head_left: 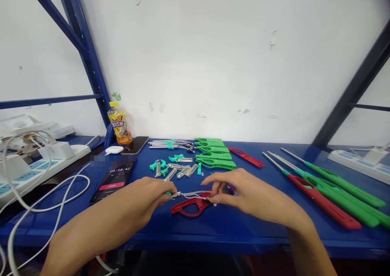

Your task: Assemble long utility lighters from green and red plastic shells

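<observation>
If we pulled too hard, the thin wires (193,194) above the red shell (200,205) at near centre might tear loose, our left hand (152,192) pinching their metal end-piece (177,194), our right hand (240,188) half-curled at their right end, its hold unclear.

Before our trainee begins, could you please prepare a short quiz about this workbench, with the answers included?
1. True or false: the drink bottle stands left of the stacked green handle shells.
2. Which colour is the handle shell lying between the left hand and the right hand: (a) green, (b) red, (c) white?
3. Fill in: the timer on the lit phone reads ____.

Key: 1. True. 2. (b). 3. 00:06:42.
</observation>
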### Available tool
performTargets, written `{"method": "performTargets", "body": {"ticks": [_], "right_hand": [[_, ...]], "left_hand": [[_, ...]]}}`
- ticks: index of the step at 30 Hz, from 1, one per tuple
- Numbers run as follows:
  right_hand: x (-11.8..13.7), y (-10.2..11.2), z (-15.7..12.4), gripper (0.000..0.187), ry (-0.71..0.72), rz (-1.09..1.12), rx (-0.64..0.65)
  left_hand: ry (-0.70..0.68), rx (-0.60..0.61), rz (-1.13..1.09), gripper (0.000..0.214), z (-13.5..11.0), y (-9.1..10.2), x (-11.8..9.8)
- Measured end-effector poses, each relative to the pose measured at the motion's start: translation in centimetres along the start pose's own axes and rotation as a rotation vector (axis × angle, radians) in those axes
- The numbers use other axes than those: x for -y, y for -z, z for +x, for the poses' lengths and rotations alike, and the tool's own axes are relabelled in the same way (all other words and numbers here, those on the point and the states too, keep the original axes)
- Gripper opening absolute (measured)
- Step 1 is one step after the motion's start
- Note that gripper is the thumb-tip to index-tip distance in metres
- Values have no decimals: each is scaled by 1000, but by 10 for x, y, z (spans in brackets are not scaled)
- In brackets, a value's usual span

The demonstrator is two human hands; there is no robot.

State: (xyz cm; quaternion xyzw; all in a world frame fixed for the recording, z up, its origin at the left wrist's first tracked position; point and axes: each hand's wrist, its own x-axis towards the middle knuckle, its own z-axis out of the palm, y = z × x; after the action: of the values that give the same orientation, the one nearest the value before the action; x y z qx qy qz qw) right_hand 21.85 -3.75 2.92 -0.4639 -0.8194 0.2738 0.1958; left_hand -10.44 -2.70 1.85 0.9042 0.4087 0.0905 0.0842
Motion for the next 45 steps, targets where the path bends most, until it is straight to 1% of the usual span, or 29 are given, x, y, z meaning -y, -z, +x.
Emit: {"method": "performTargets", "body": {"ticks": [3, 4, 5, 7, 10, 11, 12, 16, 20, 23, 28, 34, 38, 42, 45], "right_hand": [[-14, -3, 0, 50, -59, -101, 72], [-18, -4, 1, 55, -64, -120, 92], [-21, -6, 2, 55, -61, -136, 103], [-23, -7, 5, 48, -53, -163, 112], [-19, -7, 8, 27, -91, -184, 128], [-17, -7, 8, 23, -105, -183, 134], [-15, -6, 7, 22, -113, -179, 132], [-8, -4, 4, 37, -51, -159, 65], [-2, -2, 5, 26, 27, -147, 61], [2, -3, 8, 23, 56, -143, 68], [2, -4, 9, 18, 23, -141, 71], [3, -6, 8, 14, -6, -162, 90], [3, -8, 9, 14, -17, -177, 113], [-1, -10, 9, 14, -56, -166, 118], [-3, -10, 9, 13, -94, -162, 123]], "left_hand": [[-20, 18, 29, 33, -2, 2, -1], [-21, 20, 34, 32, -2, 3, -2], [-19, 19, 33, 31, -2, 4, -3], [-11, 18, 19, 30, -1, 6, -4], [5, 13, 0, 30, 1, 7, -4], [13, 12, -4, 30, 1, 7, -3], [21, 12, -9, 30, 1, 7, -3], [41, -9, -21, 32, -1, 6, 1], [30, -25, -22, 34, -1, 5, 4], [47, -19, -24, 35, 2, 3, 7], [60, 40, -20, 33, 8, 2, 10], [43, 136, -88, 30, 9, 8, 3], [37, 168, -71, 28, 12, 9, -1], [91, 199, -135, 31, 18, 9, -6], [134, 224, -184, 28, 24, 10, -9]]}}
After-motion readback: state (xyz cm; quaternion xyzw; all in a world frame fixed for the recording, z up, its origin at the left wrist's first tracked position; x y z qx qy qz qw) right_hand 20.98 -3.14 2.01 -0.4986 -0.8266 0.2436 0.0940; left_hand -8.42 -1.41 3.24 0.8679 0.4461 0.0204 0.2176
